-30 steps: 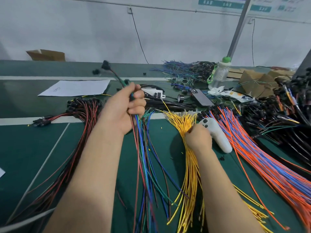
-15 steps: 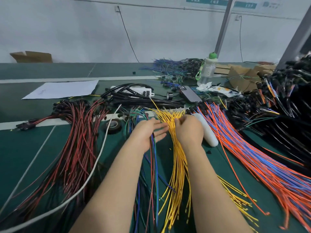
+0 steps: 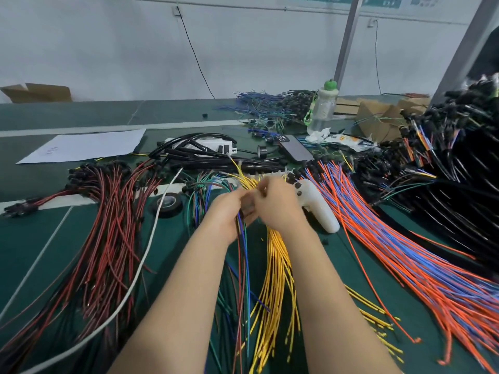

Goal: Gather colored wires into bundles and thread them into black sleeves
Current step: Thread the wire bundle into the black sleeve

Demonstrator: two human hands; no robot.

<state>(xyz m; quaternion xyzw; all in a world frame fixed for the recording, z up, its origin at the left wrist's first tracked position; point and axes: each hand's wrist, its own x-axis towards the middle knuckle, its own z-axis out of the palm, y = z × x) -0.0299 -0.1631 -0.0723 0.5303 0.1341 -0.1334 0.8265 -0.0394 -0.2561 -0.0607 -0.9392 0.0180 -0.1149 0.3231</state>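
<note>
Few wires are in hand so far. The left hand [image 3: 229, 211] has its grip curled round a thin bundle of red, blue and green wires [image 3: 243, 255], which hangs from under the palm toward the camera above the dark green table [image 3: 40, 252]. The right hand [image 3: 278, 205] meets it fingertip to fingertip over the heap of loose yellow wires [image 3: 275, 268]. Its grip is smeared by motion, so it cannot be told whether it pinches a yellow wire, the bundle's top or nothing.

The task looks to be at the gathering step. No sleeve is on this bundle, and the black plastic sleeves [image 3: 216, 160] lie just beyond the hands, apart from them. The mass of black-sleeved harnesses [image 3: 459, 190] at the right may be finished work. Much stock appears to be left: the yellow heap, the fan of orange and blue wires [image 3: 405, 252] and the red and black wires with black connectors [image 3: 108, 225].

The bundle's upper ends are hidden behind the hands. Its lower ends blur into the other wires near the bottom edge, and the orange and blue wires are cut off at the right edge.
</note>
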